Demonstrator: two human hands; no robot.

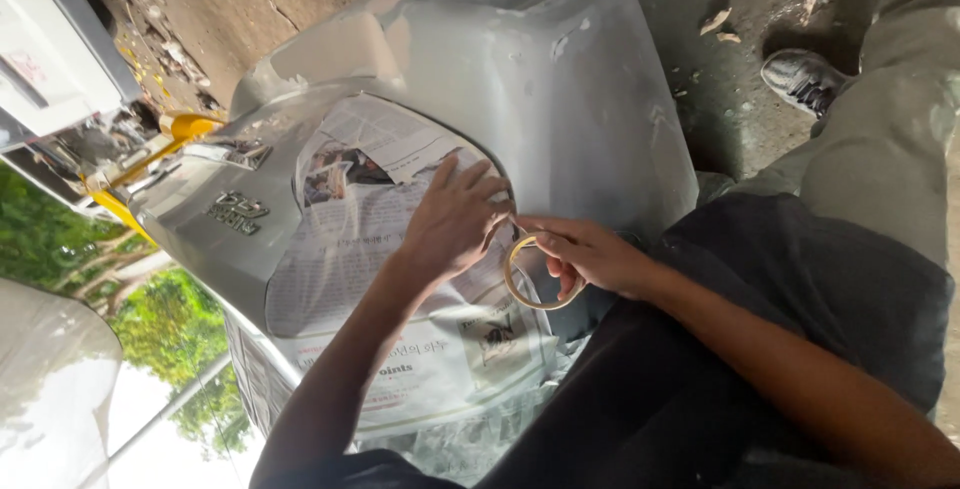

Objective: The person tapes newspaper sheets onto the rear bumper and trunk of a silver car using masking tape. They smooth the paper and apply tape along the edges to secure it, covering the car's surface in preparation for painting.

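Two hands at a newspaper-covered car panel

Right hand (585, 254) grips a roll of tape (535, 271), fingers closed on its ring. Left hand (455, 219) lies open, fingers spread, pressing the newspaper (360, 249). Beyond, the grey car panel (560, 79) stands on the ground (740, 59).

Grey car panel (560, 79) ahead; bare ground (730, 109) beyond
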